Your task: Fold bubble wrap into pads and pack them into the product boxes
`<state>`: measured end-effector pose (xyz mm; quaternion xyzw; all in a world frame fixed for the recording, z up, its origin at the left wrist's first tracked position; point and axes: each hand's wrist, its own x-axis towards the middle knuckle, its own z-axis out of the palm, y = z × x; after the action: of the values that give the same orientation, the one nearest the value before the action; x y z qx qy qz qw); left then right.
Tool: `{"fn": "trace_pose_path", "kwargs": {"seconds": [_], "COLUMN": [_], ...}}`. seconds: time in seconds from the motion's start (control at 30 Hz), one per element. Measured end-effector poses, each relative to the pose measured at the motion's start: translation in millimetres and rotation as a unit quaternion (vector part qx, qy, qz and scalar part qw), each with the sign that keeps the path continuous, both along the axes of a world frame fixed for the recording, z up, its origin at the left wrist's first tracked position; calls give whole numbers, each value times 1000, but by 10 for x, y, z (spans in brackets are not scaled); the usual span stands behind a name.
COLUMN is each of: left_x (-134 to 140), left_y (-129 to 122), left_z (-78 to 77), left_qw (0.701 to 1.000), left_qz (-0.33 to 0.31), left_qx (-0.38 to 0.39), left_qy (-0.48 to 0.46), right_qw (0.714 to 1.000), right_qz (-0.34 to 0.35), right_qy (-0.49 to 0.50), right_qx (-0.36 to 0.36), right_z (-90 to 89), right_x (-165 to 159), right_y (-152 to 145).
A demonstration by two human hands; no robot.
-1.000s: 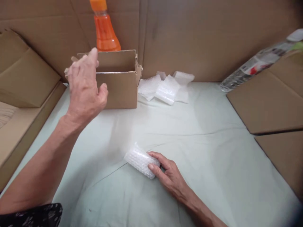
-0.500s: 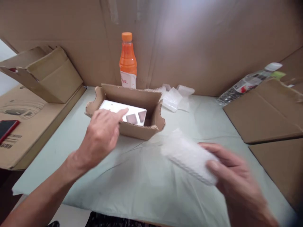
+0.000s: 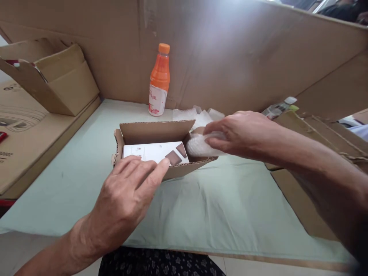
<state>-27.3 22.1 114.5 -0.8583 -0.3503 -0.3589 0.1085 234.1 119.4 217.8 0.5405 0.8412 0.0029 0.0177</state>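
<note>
A small open cardboard box (image 3: 156, 132) stands on the green cloth, with a white printed carton (image 3: 149, 152) lying inside it. My left hand (image 3: 129, 191) is at the near wall, its fingers hooked over the rim and the thumb by the white carton's corner. In my right hand (image 3: 230, 132) is a folded piece of bubble wrap (image 3: 197, 145), pinched at its right end. The wrap's other end sits inside the box's right end, beside the white carton. My right fingertips are partly hidden by the hand.
Behind the box are an orange drink bottle (image 3: 159, 82) and more bubble wrap pieces (image 3: 184, 114). An open carton (image 3: 71, 80) rests on a larger box at left. At right lie a clear bottle (image 3: 277, 108) and cardboard boxes (image 3: 299, 207). A tall cardboard wall (image 3: 230, 57) closes the back.
My right hand has carried the bubble wrap left and away from me into the box's right end. My left hand has shifted from the white carton's top to the box's near rim.
</note>
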Motion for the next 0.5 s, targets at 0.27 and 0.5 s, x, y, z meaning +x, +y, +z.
{"fn": "trace_pose_path", "kwargs": {"seconds": [0.27,0.5], "left_x": [44,-60], "left_y": [81,-84], "left_z": [-127,-284], "left_qw": [999,988], "left_qz": [-13,13], "left_qx": [21,-42], "left_qy": [-37,-147], "right_qw": [977,993], "right_qz": [44,44], "right_qy": [-126,110], "right_qx": [-168,-16], "right_z": [-365,-198], "right_x": [-427,79], "right_y": [236,-51]}}
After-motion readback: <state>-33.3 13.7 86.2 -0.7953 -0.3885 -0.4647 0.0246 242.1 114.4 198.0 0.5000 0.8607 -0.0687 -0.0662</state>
